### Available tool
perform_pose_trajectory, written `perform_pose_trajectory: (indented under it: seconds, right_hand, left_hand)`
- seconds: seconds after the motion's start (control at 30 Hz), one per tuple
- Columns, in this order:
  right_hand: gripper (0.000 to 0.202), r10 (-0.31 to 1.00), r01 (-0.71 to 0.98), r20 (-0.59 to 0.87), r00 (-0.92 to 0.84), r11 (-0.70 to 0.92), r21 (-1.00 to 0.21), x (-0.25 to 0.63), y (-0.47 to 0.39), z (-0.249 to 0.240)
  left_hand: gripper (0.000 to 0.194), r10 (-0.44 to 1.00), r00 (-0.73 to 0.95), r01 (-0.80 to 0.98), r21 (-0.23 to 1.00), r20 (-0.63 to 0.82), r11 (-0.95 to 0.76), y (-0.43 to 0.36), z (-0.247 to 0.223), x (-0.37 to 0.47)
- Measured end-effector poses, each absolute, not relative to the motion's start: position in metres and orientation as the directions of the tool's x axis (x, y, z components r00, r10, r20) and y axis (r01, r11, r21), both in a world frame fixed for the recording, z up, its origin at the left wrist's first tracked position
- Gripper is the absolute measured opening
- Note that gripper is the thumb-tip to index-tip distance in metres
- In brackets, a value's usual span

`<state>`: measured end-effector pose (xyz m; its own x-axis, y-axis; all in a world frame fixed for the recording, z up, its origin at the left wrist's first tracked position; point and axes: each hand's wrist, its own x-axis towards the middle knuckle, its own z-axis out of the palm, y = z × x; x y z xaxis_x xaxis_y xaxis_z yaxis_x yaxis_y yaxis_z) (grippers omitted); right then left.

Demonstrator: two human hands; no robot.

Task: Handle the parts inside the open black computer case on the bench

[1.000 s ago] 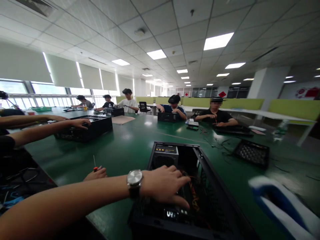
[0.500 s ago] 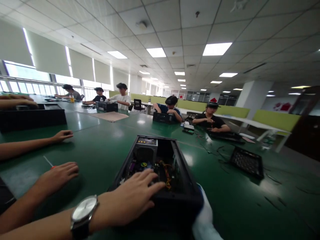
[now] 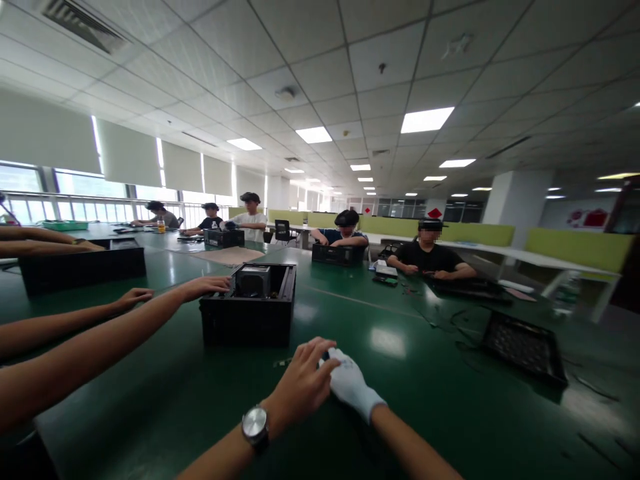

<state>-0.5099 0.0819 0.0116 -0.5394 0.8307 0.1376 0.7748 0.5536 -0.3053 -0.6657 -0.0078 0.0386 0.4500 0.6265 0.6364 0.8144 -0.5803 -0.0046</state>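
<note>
Left hand (image 3: 304, 377): bare, fingers bent against right hand (image 3: 349, 381) in white glove (image 3: 364, 397) | both hands' grip: cannot tell | black computer case (image 3: 247, 323): beyond, on desk (image 3: 165, 400)

Glossy green table (image 3: 450, 390), open black computer case (image 3: 247, 321), tan sheet (image 3: 233, 256), shallow black tray (image 3: 523, 347)

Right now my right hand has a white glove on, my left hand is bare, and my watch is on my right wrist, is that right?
Not quite: the head view shows the watch on the wrist of your bare left hand, not on your right wrist. Your right hand does have the white glove on.
</note>
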Motion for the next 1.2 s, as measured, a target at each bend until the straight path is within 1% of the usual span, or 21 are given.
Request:
perform_pose_trajectory:
  seconds: [0.07,0.1,0.13,0.2,0.27,0.33,0.47,0.57,0.63,0.73,0.8,0.87,0.93,1.0,1.03,1.1,1.2]
  right_hand:
    - [0.058,0.89,0.849,0.079,-0.449,0.453,-0.272,-0.474,0.073,-0.006]
    - [0.062,0.91,0.871,0.058,-0.411,0.411,-0.27,-0.455,0.068,-0.014]
    - [0.064,0.922,0.881,0.05,-0.385,0.383,-0.278,-0.437,0.062,-0.021]
    - [0.065,0.933,0.877,0.064,-0.354,0.355,-0.325,-0.406,0.049,-0.03]
    - [0.065,0.94,0.864,0.099,-0.326,0.339,-0.372,-0.387,0.037,-0.032]
    - [0.064,0.94,0.858,0.126,-0.317,0.341,-0.384,-0.381,0.028,-0.029]
    - [0.062,0.902,0.839,0.164,-0.398,0.431,-0.333,-0.387,0.021,-0.02]
    - [0.061,0.887,0.842,0.178,-0.427,0.462,-0.278,-0.39,0.022,-0.019]
    - [0.063,0.883,0.846,0.189,-0.43,0.467,-0.258,-0.389,0.025,-0.024]
    - [0.068,0.881,0.847,0.185,-0.435,0.47,-0.249,-0.384,0.031,-0.034]
    - [0.071,0.881,0.845,0.164,-0.444,0.473,-0.251,-0.381,0.035,-0.043]
    - [0.074,0.883,0.844,0.149,-0.445,0.469,-0.259,-0.379,0.041,-0.051]
    - [0.073,0.891,0.846,0.146,-0.43,0.454,-0.282,-0.377,0.047,-0.059]
    - [0.071,0.898,0.845,0.147,-0.414,0.439,-0.304,-0.376,0.053,-0.065]
    - [0.071,0.901,0.845,0.143,-0.41,0.434,-0.311,-0.375,0.056,-0.068]
    - [0.071,0.901,0.844,0.135,-0.412,0.433,-0.315,-0.372,0.061,-0.074]
    - [0.063,0.892,0.835,0.174,-0.416,0.451,-0.315,-0.366,0.068,-0.083]
  left_hand:
    - [0.042,0.635,0.479,0.799,-0.001,0.607,-0.602,0.002,0.002,-0.672]
    - [0.043,0.661,0.464,0.811,0.018,0.589,-0.585,0.007,-0.012,-0.675]
    - [0.045,0.702,0.42,0.84,0.047,0.575,-0.541,0.01,-0.023,-0.679]
    - [0.052,0.802,0.285,0.912,0.109,0.525,-0.396,0.016,-0.033,-0.685]
    - [0.054,0.886,0.155,0.96,0.146,0.437,-0.24,0.02,-0.033,-0.691]
    - [0.05,0.933,0.079,0.977,0.16,0.352,-0.144,0.023,-0.028,-0.695]
    - [0.037,0.97,0.017,0.983,0.175,0.243,-0.061,0.033,-0.017,-0.7]
    - [0.022,0.987,0.001,0.978,0.206,0.159,-0.034,0.044,-0.009,-0.7]
    - [0.017,0.993,-0.005,0.964,0.265,0.114,-0.026,0.051,-0.005,-0.698]
    - [0.024,0.996,-0.034,0.909,0.416,0.086,-0.005,0.055,-0.005,-0.693]
    - [0.025,0.992,-0.073,0.837,0.547,0.098,0.007,0.053,-0.006,-0.69]
    - [0.02,0.982,-0.131,0.725,0.688,0.136,0.002,0.05,-0.002,-0.693]
    - [0.015,0.952,-0.23,0.571,0.82,0.202,-0.036,0.05,0.013,-0.706]
    - [0.019,0.889,-0.371,0.383,0.916,0.269,-0.117,0.053,0.04,-0.73]
    - [0.025,0.848,-0.445,0.285,0.943,0.289,-0.172,0.054,0.055,-0.743]
    - [0.039,0.773,-0.564,0.101,0.953,0.291,-0.285,0.055,0.081,-0.767]
    - [0.055,0.739,-0.621,-0.106,0.907,0.26,-0.407,0.047,0.091,-0.774]
